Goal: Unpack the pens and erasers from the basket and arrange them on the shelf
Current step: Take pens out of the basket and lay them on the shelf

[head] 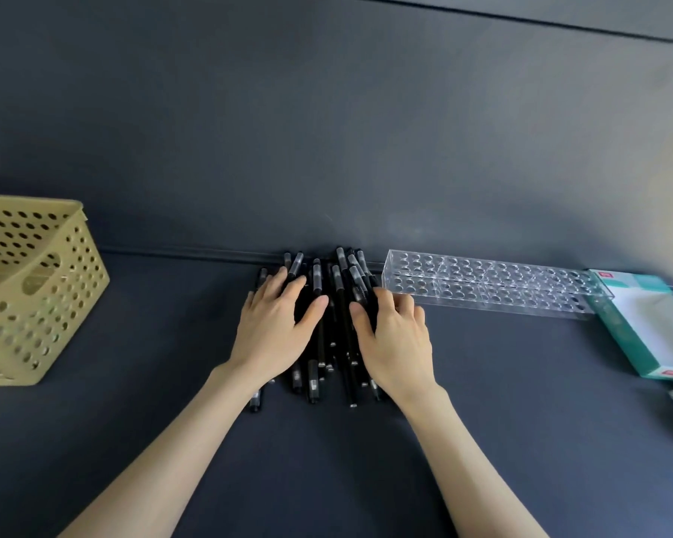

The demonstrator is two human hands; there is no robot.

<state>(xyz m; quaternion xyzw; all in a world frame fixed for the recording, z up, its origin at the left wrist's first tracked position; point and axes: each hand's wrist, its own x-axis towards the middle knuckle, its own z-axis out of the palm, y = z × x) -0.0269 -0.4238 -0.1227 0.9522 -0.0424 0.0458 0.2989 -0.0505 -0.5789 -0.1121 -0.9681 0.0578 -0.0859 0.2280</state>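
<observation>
Both hands, left hand [278, 319] and right hand [393, 335], lie open and flat on the pile of black pens [329, 324] on the shelf, already unpacked. Just beyond, the clear holder [482, 283] looks unfilled, so arranging's left. Basket [36, 289] sits far left; no erasers visible.

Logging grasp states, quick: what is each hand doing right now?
Left hand: open, flat on the pens, gripping nothing.
Right hand: open, fingers curled on them.
</observation>
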